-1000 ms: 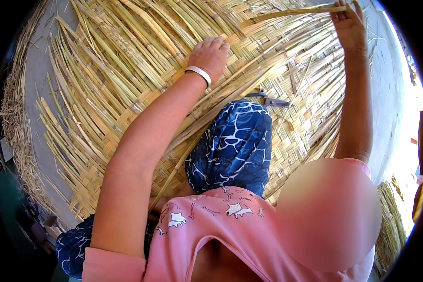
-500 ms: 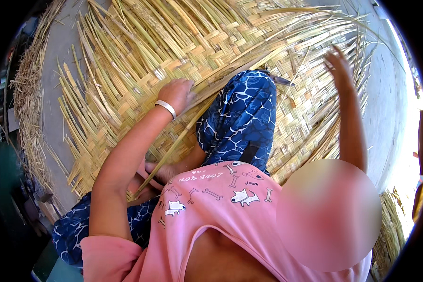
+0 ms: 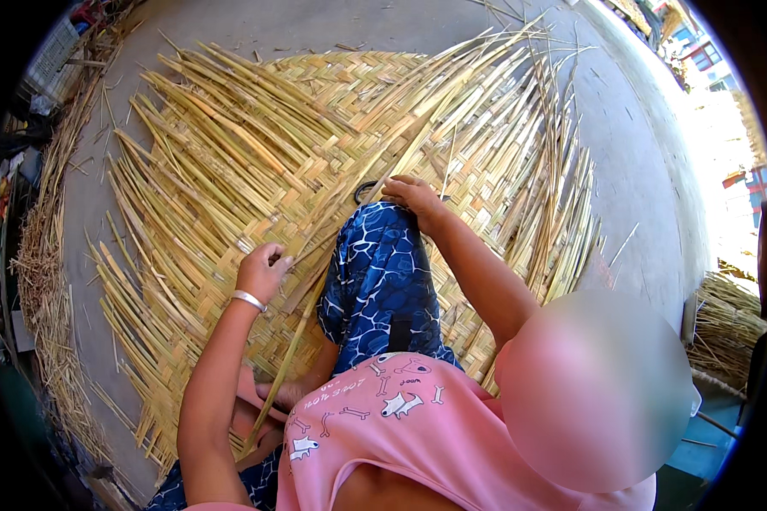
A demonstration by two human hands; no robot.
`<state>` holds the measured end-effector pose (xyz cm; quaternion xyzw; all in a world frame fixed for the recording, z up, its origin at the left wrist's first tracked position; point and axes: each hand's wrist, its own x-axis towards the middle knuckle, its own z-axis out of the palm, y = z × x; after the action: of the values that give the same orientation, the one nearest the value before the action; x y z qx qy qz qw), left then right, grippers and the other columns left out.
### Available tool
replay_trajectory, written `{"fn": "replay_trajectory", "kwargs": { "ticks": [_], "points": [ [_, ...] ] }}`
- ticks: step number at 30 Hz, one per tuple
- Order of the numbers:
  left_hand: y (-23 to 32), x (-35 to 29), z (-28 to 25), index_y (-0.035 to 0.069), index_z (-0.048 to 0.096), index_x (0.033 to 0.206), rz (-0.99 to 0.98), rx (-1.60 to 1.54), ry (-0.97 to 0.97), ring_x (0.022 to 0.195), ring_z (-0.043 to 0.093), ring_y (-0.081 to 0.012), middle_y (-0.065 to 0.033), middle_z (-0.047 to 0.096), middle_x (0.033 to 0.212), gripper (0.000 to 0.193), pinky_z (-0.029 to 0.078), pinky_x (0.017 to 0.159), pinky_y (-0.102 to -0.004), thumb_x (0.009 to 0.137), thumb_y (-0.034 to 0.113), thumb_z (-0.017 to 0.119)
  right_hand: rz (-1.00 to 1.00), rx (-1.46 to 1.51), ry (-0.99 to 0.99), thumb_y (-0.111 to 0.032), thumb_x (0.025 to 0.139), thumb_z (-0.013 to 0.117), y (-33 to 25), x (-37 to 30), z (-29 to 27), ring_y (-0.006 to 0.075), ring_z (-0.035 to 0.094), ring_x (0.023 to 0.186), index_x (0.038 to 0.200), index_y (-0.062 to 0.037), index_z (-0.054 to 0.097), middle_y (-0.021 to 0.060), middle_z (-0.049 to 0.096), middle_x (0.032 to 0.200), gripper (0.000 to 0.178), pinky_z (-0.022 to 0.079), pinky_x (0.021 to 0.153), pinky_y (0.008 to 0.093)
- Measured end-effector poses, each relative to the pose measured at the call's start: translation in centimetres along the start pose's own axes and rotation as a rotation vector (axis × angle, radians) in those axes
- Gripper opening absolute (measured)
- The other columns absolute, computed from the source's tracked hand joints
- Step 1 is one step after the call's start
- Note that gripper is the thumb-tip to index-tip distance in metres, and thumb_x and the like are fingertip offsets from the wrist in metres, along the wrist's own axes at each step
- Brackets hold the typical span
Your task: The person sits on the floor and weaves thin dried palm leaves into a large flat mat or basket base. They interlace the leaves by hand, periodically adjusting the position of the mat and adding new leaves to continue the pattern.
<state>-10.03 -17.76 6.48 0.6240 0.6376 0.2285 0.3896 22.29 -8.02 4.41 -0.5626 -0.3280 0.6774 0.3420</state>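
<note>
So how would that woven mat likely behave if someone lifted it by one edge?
The woven mat would probably bend springily rather than drape like cloth, being thin interlaced strips. The loose strips fanning out unwoven at its sides would likely splay or snag. Spread broadly on the grey floor, it seems unlikely to roll or tip.

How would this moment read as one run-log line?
left hand: over woven mat, contact unclear | right hand: by patterned trouser knee, near dark loop | strips: ends fanned at mat's sides
</note>
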Motion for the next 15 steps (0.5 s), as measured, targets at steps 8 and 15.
{"fn": "replay_trajectory", "kwargs": {
  "ticks": [8,15],
  "points": [
    [1.6,-3.3,-1.1,-0.001,0.060,0.087,-0.074,-0.471,-0.065,0.061,0.058,-0.0133,-0.0064,0.062,0.073,0.017,0.048,0.059,-0.0263,0.087,0.016,0.063,-0.331,0.562,-0.090,-0.018,0.093,0.055,-8.2,-2.2,2.0,0.0235,0.062,0.100,0.122,-0.0029,0.044,0.0114,0.063,0.107,0.035,0.052,0.085,0.0372],
    [3.3,-5.0,-4.9,0.002,0.058,0.082,-0.233,-0.574,-0.150,0.051,0.053,-0.0077,-0.0024,0.058,0.064,0.022,0.046,0.049,-0.0219,0.089,0.022,0.063,-0.475,0.414,0.016,-0.017,0.096,0.048,-12.7,-5.4,2.8,0.0252,0.066,0.090,0.112,-0.0013,0.045,0.0115,0.062,0.098,0.023,0.055,0.077,0.0357]
  ]
}}
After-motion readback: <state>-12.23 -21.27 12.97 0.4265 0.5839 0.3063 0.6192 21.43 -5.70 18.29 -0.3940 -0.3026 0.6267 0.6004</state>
